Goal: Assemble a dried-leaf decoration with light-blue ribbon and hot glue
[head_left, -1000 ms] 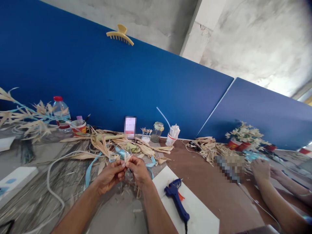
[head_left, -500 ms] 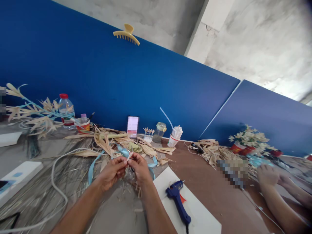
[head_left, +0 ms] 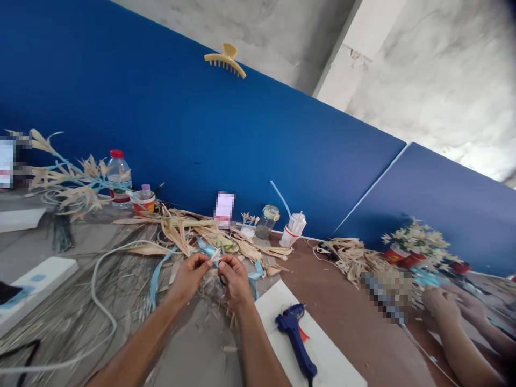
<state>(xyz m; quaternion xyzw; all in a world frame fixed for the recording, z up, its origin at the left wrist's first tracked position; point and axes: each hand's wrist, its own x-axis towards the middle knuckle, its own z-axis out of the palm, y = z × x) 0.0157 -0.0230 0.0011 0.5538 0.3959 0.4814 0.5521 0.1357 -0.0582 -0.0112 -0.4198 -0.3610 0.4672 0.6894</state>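
Observation:
My left hand [head_left: 188, 275] and my right hand [head_left: 235, 278] meet over the middle of the table, both pinched on a small pale husk piece [head_left: 215, 256] held between their fingertips. A light blue ribbon [head_left: 159, 267] trails down to the left below them and curls again to the right of my right hand. Behind the hands lies a heap of dried corn husks [head_left: 189, 231]. A blue glue gun [head_left: 296, 336] rests on a white board [head_left: 326, 349] just right of my right forearm.
A white cord [head_left: 99, 301] loops across the grey mat at left. A water bottle [head_left: 117, 174], a red cup [head_left: 144, 204], a jar [head_left: 268, 220] and a paper cup [head_left: 293, 228] stand along the blue partition. Another person's hands [head_left: 439, 301] work at right, near husk flowers [head_left: 417, 242].
The view has swung a little, so everything sits further right and lower. My hands stay together on the husk piece, with fingers shifting slightly. The other person's hands moved lower right.

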